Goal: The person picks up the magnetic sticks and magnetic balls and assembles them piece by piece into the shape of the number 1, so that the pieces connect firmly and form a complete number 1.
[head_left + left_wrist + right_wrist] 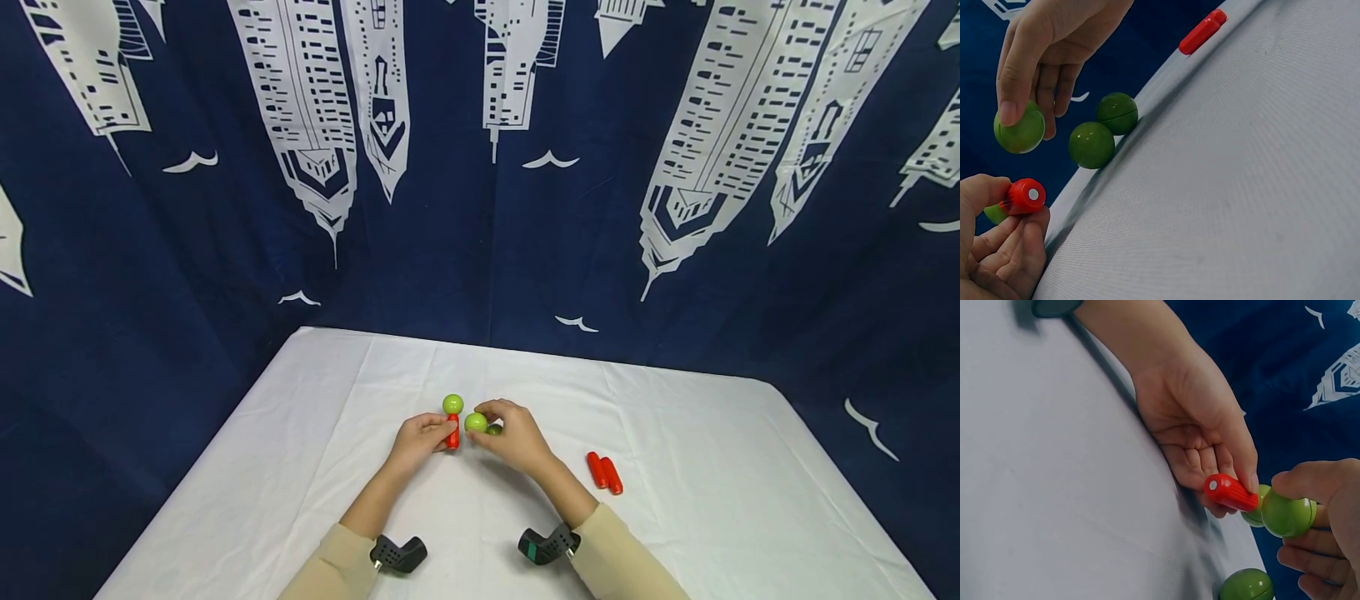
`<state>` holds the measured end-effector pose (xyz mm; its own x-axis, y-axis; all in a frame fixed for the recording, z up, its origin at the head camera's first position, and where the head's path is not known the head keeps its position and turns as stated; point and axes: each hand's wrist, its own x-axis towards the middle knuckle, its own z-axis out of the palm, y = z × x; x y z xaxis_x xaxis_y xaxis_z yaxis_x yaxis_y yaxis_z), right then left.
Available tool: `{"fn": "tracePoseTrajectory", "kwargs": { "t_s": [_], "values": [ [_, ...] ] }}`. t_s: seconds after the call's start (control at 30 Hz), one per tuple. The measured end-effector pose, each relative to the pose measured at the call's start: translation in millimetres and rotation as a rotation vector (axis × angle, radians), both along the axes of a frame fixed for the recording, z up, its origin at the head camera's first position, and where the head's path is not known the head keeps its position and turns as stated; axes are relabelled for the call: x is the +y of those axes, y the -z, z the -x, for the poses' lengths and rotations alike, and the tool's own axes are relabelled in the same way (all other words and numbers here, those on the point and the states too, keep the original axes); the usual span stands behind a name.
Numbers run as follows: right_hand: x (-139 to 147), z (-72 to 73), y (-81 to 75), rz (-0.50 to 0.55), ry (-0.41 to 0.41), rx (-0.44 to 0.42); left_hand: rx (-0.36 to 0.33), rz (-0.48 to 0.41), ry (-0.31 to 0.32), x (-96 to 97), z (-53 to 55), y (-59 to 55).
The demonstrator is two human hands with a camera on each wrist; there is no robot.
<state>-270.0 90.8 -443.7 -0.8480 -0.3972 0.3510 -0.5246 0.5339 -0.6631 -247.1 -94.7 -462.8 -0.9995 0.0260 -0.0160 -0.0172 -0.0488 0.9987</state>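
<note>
My left hand pinches a short red rod between thumb and fingers. A green ball sits at the rod's far end; a pale round spot marks the near end in both wrist views. Just to the right, my right hand pinches another green ball, held apart from the rod in the left wrist view. Two more green balls lie on the table close together; in the head view the right hand partly hides one of them.
Two red rods lie side by side on the white-covered table, right of the right hand. A dark blue cloth printed with white buildings hangs behind the table's far edge.
</note>
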Motion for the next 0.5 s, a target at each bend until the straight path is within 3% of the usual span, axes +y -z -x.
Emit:
{"fn": "tracePoseTrajectory", "kwargs": {
  "t_s": [0.5],
  "values": [
    [0.4, -20.7, 7.4, 0.122, 0.042, -0.105, 0.005, 0.013, -0.008, 0.1, 0.3, 0.5]
  ]
}}
